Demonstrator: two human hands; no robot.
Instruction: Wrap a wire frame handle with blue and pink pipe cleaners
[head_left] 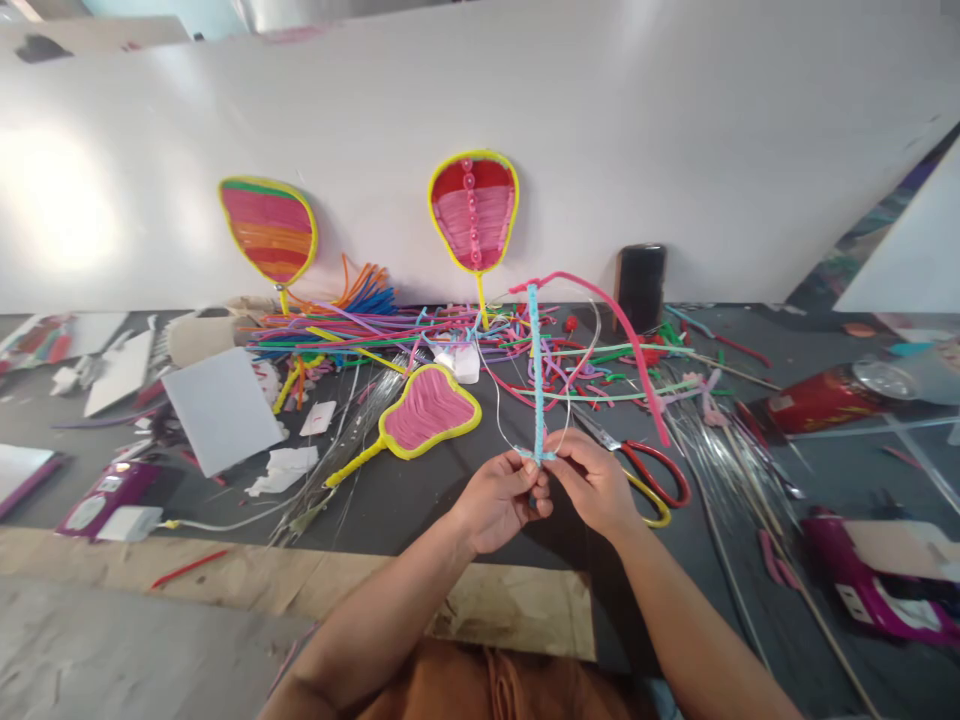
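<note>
My left hand (499, 505) pinches the lower end of a wire fan frame, just under its light blue fuzzy centre spine (537, 370). At the same junction my right hand (596, 482) is closed, with fingertips on a short light blue pipe cleaner end beside the spine. The frame's thin wire loop (499, 400) bows out on both sides of the upright spine. From the top of the spine a bright pink pipe cleaner (637, 350) arches over to the right and hangs down. Fingers partly hide the junction.
A pink fan with yellow rim (431, 412) lies left of my hands. Two finished-looking fans, one striped (270, 232) and one beaded (474, 215), stand against the white board. Scissors (660, 475) lie near my right hand. Pipe cleaners (360, 325), a phone (640, 285) and a red can (832, 398) surround them.
</note>
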